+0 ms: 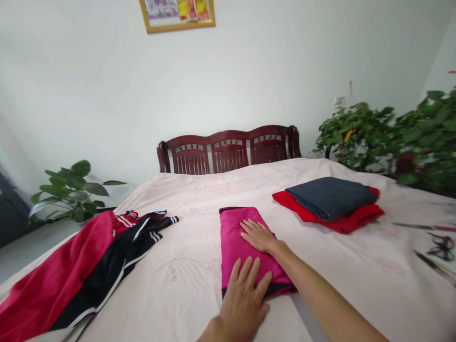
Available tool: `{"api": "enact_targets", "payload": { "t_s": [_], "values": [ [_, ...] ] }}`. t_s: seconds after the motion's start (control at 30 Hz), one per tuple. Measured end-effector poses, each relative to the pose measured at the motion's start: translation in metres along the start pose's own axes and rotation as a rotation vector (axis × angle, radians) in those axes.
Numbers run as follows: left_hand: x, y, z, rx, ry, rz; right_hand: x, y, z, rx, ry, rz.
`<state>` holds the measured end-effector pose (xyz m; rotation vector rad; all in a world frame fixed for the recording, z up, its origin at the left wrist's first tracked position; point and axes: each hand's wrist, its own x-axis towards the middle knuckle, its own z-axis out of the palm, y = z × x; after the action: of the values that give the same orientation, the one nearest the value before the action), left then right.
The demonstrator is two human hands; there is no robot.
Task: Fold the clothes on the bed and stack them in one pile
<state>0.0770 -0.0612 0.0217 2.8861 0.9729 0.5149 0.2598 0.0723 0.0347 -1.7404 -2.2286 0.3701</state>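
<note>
A folded magenta garment (pixel 233 237) with black edging lies on the pale pink cloth in front of me. My left hand (pixel 245 292) rests flat on its near end, fingers spread. Farther up the same garment, my right hand (pixel 259 235) lies flat with fingers stretched out, near the garment's right edge. Neither hand grips the fabric. To the right sits a folded dark grey-blue garment (pixel 329 195) on top of a folded red garment (pixel 344 223). On the left lies a loose red and black garment (pixel 81 266) with white stripes.
The pale pink cloth (pixel 185 190) covers a wide surface. At the right edge lie a dark hair tie or similar bow-shaped item (pixel 441 246) and thin long objects. A dark wooden bench back (pixel 230 149) stands behind, with potted plants (pixel 359 135) at the right and a leafy plant (pixel 73 187) at left.
</note>
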Motion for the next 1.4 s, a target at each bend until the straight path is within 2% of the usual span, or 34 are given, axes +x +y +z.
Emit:
{"api": "enact_targets", "payload": {
  "t_s": [0.17, 0.27, 0.33, 0.43, 0.6, 0.7, 0.77, 0.97, 1.4],
  "values": [
    [-0.011, 0.000, 0.007, -0.012, 0.018, 0.019, -0.001, 0.008, 0.008, -0.066, 0.034, -0.009],
    [-0.015, -0.002, 0.003, -0.063, 0.014, 0.051, -0.002, 0.007, 0.008, -0.095, 0.060, -0.006],
    [-0.021, -0.006, -0.003, -0.101, 0.030, 0.021, -0.003, 0.006, 0.008, -0.108, 0.076, -0.003],
    [-0.034, -0.020, -0.014, -0.122, 0.126, -0.123, -0.003, 0.005, 0.008, -0.120, 0.097, 0.005],
    [-0.055, -0.066, -0.020, -0.104, 0.263, -0.387, -0.001, 0.005, 0.009, -0.122, 0.117, 0.016],
    [-0.060, -0.088, -0.012, -0.062, 0.236, -0.582, 0.000, 0.006, 0.010, -0.120, 0.130, 0.023],
    [-0.060, -0.092, -0.007, -0.026, 0.173, -0.647, 0.000, 0.006, 0.011, -0.119, 0.144, 0.030],
    [-0.058, -0.084, -0.004, 0.027, 0.080, -0.551, -0.001, 0.006, 0.010, -0.104, 0.188, 0.024],
    [-0.058, -0.083, -0.003, 0.063, 0.076, -0.512, -0.006, 0.003, 0.004, -0.060, 0.277, 0.064]
  ]
}}
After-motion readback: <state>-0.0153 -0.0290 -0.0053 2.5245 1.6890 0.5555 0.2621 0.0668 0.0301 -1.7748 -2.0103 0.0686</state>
